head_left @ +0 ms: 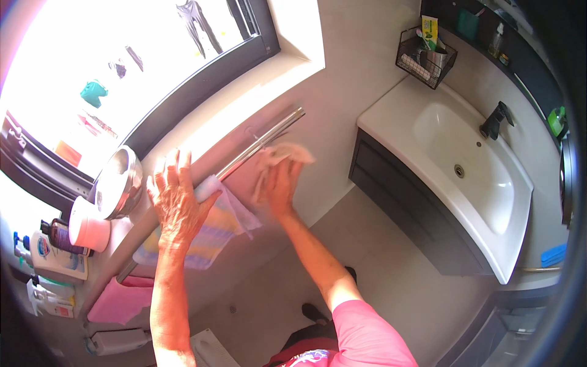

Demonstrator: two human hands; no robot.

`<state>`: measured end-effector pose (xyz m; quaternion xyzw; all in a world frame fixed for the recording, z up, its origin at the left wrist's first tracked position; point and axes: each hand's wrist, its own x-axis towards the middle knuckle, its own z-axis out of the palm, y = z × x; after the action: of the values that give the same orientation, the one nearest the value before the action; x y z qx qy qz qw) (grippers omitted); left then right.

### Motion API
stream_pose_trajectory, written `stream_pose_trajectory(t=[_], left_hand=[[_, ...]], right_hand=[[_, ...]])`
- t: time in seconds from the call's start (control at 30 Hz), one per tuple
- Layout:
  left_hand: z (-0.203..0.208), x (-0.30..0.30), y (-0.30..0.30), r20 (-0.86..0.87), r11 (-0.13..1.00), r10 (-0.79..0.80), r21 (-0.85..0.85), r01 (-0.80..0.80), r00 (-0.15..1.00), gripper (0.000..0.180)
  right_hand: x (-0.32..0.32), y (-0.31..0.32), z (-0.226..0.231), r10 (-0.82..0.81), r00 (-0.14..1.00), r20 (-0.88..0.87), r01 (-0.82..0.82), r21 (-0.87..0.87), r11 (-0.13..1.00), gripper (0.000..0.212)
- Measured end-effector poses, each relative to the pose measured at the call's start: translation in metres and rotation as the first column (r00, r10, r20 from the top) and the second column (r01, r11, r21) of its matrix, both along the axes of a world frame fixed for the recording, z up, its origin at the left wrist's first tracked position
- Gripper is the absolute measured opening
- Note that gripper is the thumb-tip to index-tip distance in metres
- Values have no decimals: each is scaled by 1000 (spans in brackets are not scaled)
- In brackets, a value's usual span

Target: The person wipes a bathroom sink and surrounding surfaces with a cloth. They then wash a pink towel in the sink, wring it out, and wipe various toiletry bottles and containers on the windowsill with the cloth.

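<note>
The 2 hands are apart. The left hand (175,199) is palm down with fingers spread at the windowsill (241,101)'s edge; the right hand (283,183), arm stretched forward, grips a cloth (299,152), pale peach and crumpled, beside the metal rail (257,147). A pastel striped towel (214,237) hangs from the rail.

The rail (255,147) is smooth, shiny metal; the peach cloth (300,152) looks soft and crumpled, the striped towel (215,237) is matt fabric. The bowl (120,183) has a polished metallic gloss, the pink tub (89,227) looks like smooth plastic. The white basin (391,116) gleams like glazed ceramic above a dark, smooth-fronted cabinet (403,205); the basket (418,71) is dark wire mesh
</note>
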<state>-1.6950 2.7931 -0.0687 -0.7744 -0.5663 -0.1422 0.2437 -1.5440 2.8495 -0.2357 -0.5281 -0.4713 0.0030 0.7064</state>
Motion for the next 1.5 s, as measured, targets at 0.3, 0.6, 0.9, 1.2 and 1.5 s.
stream_pose_trajectory(t=[0.3,0.6,0.9,1.2,1.5], left_hand=[[8,8,-3,-23,998,60,-34,-61,998,95],[4,16,5,-33,995,77,-58,-78,997,95],[6,15,5,-32,989,123,-78,-126,992,92],[13,4,-26,185,996,-57,-55,68,981,99],[-100,-78,-165,411,866,49,-471,167,910,66]], right_hand=[[148,99,-83,-208,915,-344,58,-399,915,32],[157,94,-261,-352,597,-721,-289,-603,743,33],[-7,-8,-305,-371,-144,-917,-782,-124,611,31],[41,-2,-139,84,601,-795,-596,-376,710,17],[11,-17,-68,345,793,-502,-484,-173,858,16]])
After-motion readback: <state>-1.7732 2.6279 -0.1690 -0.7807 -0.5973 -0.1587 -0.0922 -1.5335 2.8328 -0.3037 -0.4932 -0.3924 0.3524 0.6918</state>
